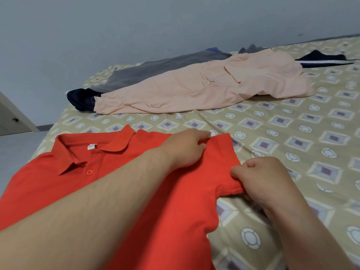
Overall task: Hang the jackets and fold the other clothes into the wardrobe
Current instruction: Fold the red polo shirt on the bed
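A red polo shirt (109, 172) lies flat, front up, on the near part of the patterned bed (282, 137), collar toward the far left. My left hand (185, 147) reaches across the shirt and pinches the top edge of its right sleeve. My right hand (265, 180) pinches the hem of the same sleeve, lower down. Both hands are closed on the red fabric.
Further back on the bed lie a peach garment (204, 88), a grey garment (155, 72) behind it, a dark navy piece (81, 99) at its left end and a navy striped item (327, 59) at the far right. A grey wall rises behind; pale furniture (11, 117) stands at the left.
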The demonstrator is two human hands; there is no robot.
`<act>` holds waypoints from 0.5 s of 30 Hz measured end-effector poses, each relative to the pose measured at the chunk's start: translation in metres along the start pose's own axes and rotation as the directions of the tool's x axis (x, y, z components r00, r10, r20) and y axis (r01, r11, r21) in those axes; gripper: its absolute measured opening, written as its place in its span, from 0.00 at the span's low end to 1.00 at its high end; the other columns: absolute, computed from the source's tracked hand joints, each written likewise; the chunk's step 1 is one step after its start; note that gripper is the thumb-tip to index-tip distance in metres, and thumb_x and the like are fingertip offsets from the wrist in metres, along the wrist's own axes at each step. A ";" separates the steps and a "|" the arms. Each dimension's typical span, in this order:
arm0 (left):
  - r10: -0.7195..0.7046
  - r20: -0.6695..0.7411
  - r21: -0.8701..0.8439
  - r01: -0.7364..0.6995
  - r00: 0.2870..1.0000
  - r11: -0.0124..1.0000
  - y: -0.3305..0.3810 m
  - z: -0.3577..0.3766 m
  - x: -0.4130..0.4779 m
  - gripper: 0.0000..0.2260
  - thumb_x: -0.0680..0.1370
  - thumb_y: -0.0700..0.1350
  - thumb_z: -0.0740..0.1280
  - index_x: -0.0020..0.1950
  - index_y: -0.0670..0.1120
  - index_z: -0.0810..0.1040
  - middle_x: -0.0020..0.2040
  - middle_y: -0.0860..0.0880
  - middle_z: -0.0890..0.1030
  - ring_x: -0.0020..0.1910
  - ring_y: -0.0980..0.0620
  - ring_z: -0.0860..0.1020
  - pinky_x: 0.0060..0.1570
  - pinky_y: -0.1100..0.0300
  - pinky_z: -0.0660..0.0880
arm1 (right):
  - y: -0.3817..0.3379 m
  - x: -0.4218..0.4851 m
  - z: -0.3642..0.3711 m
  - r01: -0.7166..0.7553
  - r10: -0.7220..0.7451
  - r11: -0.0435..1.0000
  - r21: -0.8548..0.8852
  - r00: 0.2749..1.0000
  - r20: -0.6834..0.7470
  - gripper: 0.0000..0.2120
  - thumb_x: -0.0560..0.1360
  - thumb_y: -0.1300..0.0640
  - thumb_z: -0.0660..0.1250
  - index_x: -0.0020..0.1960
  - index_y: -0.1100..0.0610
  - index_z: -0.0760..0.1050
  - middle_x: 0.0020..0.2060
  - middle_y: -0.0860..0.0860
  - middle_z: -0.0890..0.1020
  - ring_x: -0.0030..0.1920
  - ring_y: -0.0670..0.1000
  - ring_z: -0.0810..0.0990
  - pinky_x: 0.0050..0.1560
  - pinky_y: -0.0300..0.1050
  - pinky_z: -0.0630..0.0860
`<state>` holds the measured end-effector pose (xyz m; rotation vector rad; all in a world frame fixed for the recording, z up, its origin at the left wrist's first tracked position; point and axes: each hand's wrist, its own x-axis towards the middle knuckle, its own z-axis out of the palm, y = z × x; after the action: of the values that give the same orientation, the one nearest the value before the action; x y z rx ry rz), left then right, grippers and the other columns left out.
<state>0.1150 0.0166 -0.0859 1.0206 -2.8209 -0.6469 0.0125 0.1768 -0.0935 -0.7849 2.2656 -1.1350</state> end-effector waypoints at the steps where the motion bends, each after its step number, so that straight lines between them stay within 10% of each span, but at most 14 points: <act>1: -0.016 -0.025 0.025 0.017 1.000 1.000 0.003 0.000 0.008 0.20 0.80 0.48 0.62 0.72 0.50 0.70 0.69 0.48 0.74 0.68 0.47 0.72 0.65 0.56 0.68 | 0.000 0.000 -0.002 -0.006 0.006 1.000 0.009 1.000 0.016 0.12 0.66 0.59 0.69 0.32 0.68 0.72 0.21 0.54 0.68 0.23 0.51 0.65 0.27 0.42 0.63; 6: 0.057 0.026 0.346 -0.062 0.998 0.936 0.019 -0.013 0.033 0.07 0.76 0.50 0.68 0.52 0.52 0.79 0.53 0.51 0.79 0.54 0.48 0.75 0.55 0.53 0.73 | 0.000 -0.001 -0.001 0.000 -0.002 0.999 0.033 0.997 0.084 0.12 0.68 0.56 0.69 0.33 0.64 0.72 0.21 0.55 0.70 0.23 0.50 0.68 0.28 0.40 0.64; 11: 0.181 -0.256 -0.123 -0.218 0.950 0.968 0.035 -0.008 0.047 0.03 0.77 0.40 0.67 0.45 0.47 0.77 0.40 0.52 0.77 0.41 0.52 0.73 0.42 0.59 0.68 | -0.003 -0.001 -0.009 0.036 -0.033 0.998 0.058 0.998 -0.062 0.13 0.64 0.53 0.67 0.28 0.57 0.65 0.23 0.50 0.62 0.26 0.49 0.61 0.29 0.44 0.61; 15: 0.338 -0.317 0.128 -0.313 0.886 0.941 0.040 0.041 0.044 0.05 0.78 0.42 0.65 0.51 0.42 0.78 0.46 0.41 0.76 0.46 0.39 0.74 0.47 0.46 0.70 | 0.003 0.002 -0.017 0.026 -0.027 0.999 -0.031 0.999 -0.031 0.14 0.62 0.54 0.66 0.28 0.54 0.61 0.22 0.49 0.60 0.27 0.52 0.62 0.29 0.44 0.63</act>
<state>0.0481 0.0316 -0.1096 0.5703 -2.6319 -0.3011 -0.0004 0.1864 -0.0874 -0.8165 2.3101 -1.1349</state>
